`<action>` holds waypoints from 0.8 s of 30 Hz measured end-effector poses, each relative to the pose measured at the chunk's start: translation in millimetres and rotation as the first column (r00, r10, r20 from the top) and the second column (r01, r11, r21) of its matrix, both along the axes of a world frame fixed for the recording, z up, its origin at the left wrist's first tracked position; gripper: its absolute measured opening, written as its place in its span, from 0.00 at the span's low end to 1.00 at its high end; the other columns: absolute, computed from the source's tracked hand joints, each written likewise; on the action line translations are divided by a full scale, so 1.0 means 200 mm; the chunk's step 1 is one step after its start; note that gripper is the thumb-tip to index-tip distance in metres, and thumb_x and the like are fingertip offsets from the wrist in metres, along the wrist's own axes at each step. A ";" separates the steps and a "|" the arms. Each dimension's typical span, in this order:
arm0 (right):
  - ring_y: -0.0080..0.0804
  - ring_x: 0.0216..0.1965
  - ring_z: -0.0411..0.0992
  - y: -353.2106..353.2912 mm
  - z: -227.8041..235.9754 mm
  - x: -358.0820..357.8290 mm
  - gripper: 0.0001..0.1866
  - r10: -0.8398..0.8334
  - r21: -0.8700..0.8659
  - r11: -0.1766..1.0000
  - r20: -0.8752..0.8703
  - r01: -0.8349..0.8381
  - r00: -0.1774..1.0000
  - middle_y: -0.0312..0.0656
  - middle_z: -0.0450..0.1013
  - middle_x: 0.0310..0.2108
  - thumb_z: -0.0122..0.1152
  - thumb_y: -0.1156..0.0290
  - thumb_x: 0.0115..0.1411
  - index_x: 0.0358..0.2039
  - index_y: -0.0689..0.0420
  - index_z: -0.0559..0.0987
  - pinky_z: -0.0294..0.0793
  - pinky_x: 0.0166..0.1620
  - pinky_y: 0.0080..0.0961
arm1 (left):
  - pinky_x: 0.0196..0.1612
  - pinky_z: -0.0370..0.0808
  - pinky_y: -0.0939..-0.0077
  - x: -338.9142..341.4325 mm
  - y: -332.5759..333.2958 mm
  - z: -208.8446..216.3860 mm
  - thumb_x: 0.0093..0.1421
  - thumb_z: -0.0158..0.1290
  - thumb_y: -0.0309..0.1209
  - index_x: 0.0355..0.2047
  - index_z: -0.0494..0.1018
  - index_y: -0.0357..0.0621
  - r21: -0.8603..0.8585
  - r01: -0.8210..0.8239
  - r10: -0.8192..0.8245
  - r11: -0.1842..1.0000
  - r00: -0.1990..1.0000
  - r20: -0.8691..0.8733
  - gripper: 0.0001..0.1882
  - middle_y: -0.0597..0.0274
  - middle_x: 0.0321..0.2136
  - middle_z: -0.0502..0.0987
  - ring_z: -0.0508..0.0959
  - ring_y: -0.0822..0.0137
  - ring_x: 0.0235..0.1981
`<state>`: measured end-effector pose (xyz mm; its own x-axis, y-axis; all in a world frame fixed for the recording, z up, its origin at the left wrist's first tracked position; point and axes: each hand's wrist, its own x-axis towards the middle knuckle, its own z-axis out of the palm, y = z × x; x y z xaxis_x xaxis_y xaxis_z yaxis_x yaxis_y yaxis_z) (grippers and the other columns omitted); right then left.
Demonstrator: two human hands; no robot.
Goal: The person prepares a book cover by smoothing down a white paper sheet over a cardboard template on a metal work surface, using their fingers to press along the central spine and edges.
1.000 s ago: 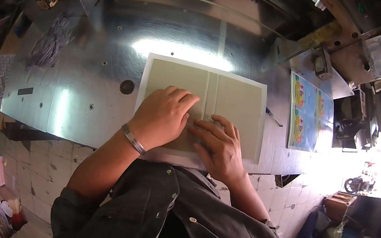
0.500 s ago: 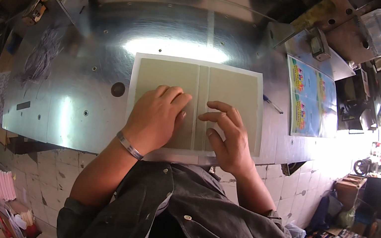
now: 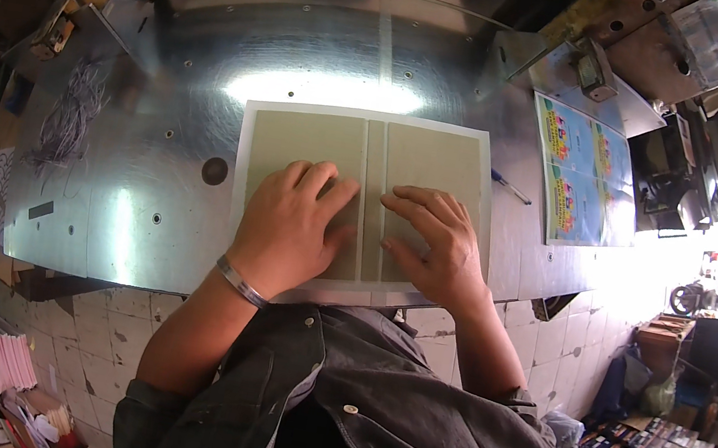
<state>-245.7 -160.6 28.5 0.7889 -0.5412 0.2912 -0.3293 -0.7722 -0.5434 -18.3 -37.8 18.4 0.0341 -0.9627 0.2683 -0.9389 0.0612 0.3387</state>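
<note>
Both hands flat, fingers spread, palms down, gripping nothing. Left hand (image 3: 291, 224) presses the left olive-green cardboard panel (image 3: 306, 141); right hand (image 3: 430, 241) presses the right olive-green panel (image 3: 434, 159), fingertips at the narrow centre strip (image 3: 374, 158). Panels lie on a white paper sheet (image 3: 243, 152) on the shiny metal surface (image 3: 146, 188), at its near edge. Blue pen (image 3: 511, 188) and colourful printed sheets (image 3: 581, 171) lie to the right.

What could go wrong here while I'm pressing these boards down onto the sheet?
The narrow middle strip sits close between two larger boards, so sideways pressure from the left hand or right hand might skew the gaps. The white sheet reaches the metal table edge near you; it could get nudged by your body.
</note>
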 end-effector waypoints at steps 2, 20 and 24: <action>0.48 0.64 0.76 0.01 -0.01 0.00 0.29 -0.005 -0.025 1.000 -0.018 0.004 1.000 0.43 0.81 0.62 0.79 0.68 0.57 0.61 0.50 0.87 0.72 0.68 0.47 | 0.61 0.78 0.52 -0.01 0.00 0.01 0.61 0.72 0.40 0.63 0.79 0.54 0.002 -0.004 0.004 1.000 1.000 0.000 0.30 0.57 0.59 0.76 0.77 0.49 0.60; 0.46 0.66 0.74 0.02 -0.07 -0.03 0.30 0.032 -0.099 0.994 -0.085 -0.040 0.996 0.38 0.80 0.68 0.78 0.62 0.58 0.63 0.44 0.88 0.69 0.70 0.48 | 0.65 0.77 0.52 -0.02 0.01 0.04 0.55 0.76 0.51 0.69 0.80 0.58 0.074 0.014 -0.016 0.997 1.000 0.027 0.41 0.54 0.61 0.74 0.74 0.49 0.63; 0.47 0.66 0.74 0.02 -0.07 -0.02 0.30 0.028 -0.104 0.994 -0.089 -0.037 0.996 0.37 0.81 0.67 0.78 0.60 0.58 0.63 0.44 0.88 0.69 0.70 0.48 | 0.65 0.77 0.51 -0.02 0.02 0.05 0.55 0.77 0.51 0.69 0.80 0.59 0.093 0.010 -0.012 0.996 1.000 0.017 0.41 0.53 0.61 0.74 0.74 0.49 0.64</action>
